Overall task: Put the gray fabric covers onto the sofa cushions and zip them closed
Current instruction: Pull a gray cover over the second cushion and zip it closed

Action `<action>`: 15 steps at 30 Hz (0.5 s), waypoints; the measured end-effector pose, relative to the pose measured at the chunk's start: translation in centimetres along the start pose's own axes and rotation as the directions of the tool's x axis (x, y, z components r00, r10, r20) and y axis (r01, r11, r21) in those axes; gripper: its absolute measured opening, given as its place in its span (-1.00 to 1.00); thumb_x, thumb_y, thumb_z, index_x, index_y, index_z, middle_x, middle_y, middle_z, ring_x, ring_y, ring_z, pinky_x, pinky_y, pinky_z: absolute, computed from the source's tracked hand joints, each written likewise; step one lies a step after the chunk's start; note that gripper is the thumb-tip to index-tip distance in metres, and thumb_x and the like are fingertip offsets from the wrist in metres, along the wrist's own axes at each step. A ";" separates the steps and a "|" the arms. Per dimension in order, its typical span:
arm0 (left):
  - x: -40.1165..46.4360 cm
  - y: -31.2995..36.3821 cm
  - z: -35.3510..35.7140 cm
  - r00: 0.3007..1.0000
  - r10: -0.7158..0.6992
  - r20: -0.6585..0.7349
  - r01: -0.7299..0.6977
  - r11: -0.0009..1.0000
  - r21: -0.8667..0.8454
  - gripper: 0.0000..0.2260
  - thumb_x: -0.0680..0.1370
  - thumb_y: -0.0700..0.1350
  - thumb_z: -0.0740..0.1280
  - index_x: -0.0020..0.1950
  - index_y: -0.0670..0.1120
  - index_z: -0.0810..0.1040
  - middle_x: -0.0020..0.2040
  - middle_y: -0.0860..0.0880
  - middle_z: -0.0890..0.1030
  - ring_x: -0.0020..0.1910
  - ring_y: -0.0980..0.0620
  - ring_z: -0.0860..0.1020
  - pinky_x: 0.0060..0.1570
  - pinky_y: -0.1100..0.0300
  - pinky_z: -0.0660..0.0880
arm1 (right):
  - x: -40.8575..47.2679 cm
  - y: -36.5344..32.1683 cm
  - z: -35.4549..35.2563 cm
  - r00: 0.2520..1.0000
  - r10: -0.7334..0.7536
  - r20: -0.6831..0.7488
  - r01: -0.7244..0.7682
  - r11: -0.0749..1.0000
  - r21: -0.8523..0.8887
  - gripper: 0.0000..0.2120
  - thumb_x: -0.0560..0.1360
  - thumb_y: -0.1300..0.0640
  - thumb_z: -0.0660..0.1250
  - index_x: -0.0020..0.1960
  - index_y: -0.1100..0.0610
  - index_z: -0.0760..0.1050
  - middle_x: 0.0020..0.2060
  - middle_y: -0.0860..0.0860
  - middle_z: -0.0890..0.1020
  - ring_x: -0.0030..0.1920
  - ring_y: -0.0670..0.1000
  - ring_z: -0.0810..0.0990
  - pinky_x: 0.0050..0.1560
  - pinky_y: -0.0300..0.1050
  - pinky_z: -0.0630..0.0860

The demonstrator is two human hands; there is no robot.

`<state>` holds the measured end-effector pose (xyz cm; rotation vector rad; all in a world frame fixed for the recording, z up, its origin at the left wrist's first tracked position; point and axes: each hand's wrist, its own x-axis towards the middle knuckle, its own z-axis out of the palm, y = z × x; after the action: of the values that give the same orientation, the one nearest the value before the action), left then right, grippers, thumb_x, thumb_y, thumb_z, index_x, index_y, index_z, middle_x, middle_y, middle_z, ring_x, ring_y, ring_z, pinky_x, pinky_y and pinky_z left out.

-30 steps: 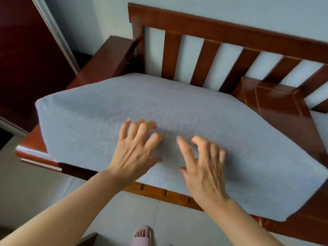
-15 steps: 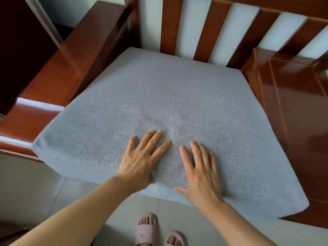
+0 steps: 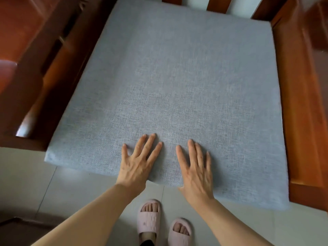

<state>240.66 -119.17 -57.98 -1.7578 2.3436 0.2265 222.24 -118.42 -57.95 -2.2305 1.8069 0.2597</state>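
Observation:
A gray fabric-covered cushion (image 3: 177, 77) lies flat on the seat of a dark wooden sofa, filling the space between the armrests. Its front edge hangs a little past the seat toward me. My left hand (image 3: 138, 162) rests palm down on the cushion near the front edge, fingers spread. My right hand (image 3: 197, 171) lies flat beside it, a little to the right, fingers also spread. Neither hand grips anything. No zipper shows on the visible sides.
The left wooden armrest (image 3: 40, 71) and the right wooden armrest (image 3: 301, 89) flank the cushion. Backrest slats (image 3: 216, 4) rise behind it. Pale floor tiles (image 3: 71, 192) lie in front, where my feet in pink slippers (image 3: 149, 219) stand.
The cushion has gone from tilted across the sofa to lying flat in the seat. My view has tipped downward and closer. Both hands have flattened near the front edge.

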 end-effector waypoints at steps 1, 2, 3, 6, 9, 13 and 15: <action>0.1 0.1 0.3 1.000 -0.005 0.002 0.005 1.000 -0.007 0.08 0.05 -0.23 0.52 0.52 -0.02 0.14 0.55 -0.10 0.10 0.48 -0.16 0.15 0.12 -0.33 0.32 | 0.2 0.1 0.5 1.000 -0.008 0.009 0.008 1.000 0.004 0.31 -0.13 0.03 0.68 0.51 0.07 0.13 0.49 0.24 0.14 0.48 0.25 0.13 0.40 0.28 0.13; 0.1 0.2 0.5 1.000 -0.004 0.008 0.004 1.000 -0.019 0.08 0.05 -0.23 0.52 0.53 -0.02 0.14 0.55 -0.09 0.09 0.48 -0.16 0.13 0.13 -0.34 0.32 | 0.3 0.3 0.9 1.000 -0.017 0.019 0.017 1.000 0.010 0.33 -0.13 0.02 0.67 0.52 0.06 0.10 0.50 0.24 0.11 0.49 0.25 0.10 0.41 0.27 0.08; 0.1 0.1 0.5 1.000 0.003 0.019 -0.002 1.000 -0.026 0.10 0.04 -0.21 0.55 0.53 -0.02 0.14 0.55 -0.09 0.08 0.49 -0.15 0.13 0.14 -0.34 0.32 | 0.3 0.5 1.1 0.999 -0.027 0.024 0.026 1.000 0.013 0.34 -0.13 0.00 0.67 0.53 0.06 0.08 0.50 0.24 0.09 0.50 0.25 0.07 0.41 0.27 0.05; 0.6 -1.0 -0.2 0.993 0.085 0.085 -0.081 0.995 -0.058 0.13 0.01 0.13 0.60 0.51 -0.05 0.21 0.54 -0.06 0.15 0.48 -0.12 0.12 0.20 -0.33 0.34 | 0.2 0.9 1.0 0.998 -0.064 0.025 0.063 0.997 0.033 0.35 -0.14 -0.10 0.65 0.53 0.07 0.08 0.50 0.26 0.09 0.49 0.26 0.05 0.39 0.29 0.01; 3.0 -1.3 -2.3 0.983 0.178 0.037 -0.169 0.970 -0.173 -0.25 0.41 0.20 0.39 0.52 0.01 0.19 0.55 0.05 0.10 0.52 0.00 -0.02 0.33 -0.26 0.27 | 1.0 1.4 -0.3 0.988 -0.143 -0.056 0.150 0.980 0.131 0.12 0.05 -0.22 0.56 0.48 0.09 0.18 0.49 0.21 0.09 0.48 0.22 0.05 0.40 0.34 0.10; 8.1 0.2 -3.5 0.997 0.037 0.065 -0.020 0.970 -0.243 -0.40 0.60 0.17 0.08 0.54 0.16 -0.16 0.53 0.14 -0.30 0.51 0.06 -0.30 0.46 -0.17 -0.12 | 5.7 3.7 -2.3 0.989 0.023 -0.147 0.012 0.973 0.229 -0.26 0.46 -0.15 0.30 0.52 0.08 0.12 0.53 0.16 0.02 0.51 0.18 -0.04 0.44 0.28 -0.05; 10.2 0.8 -3.1 0.996 -0.005 0.090 0.025 0.975 -0.220 -0.37 0.56 0.28 0.02 0.51 0.22 -0.24 0.51 0.15 -0.36 0.49 0.05 -0.35 0.43 -0.21 -0.17 | 7.6 5.6 -2.1 0.990 0.075 -0.116 -0.057 0.987 0.152 -0.28 0.50 -0.31 0.00 0.55 0.01 0.00 0.54 0.09 -0.08 0.52 0.15 -0.11 0.43 0.27 -0.13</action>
<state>236.95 -129.21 -57.57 -1.8194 2.3169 0.5719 218.34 -127.24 -58.67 -2.1279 1.8966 0.0012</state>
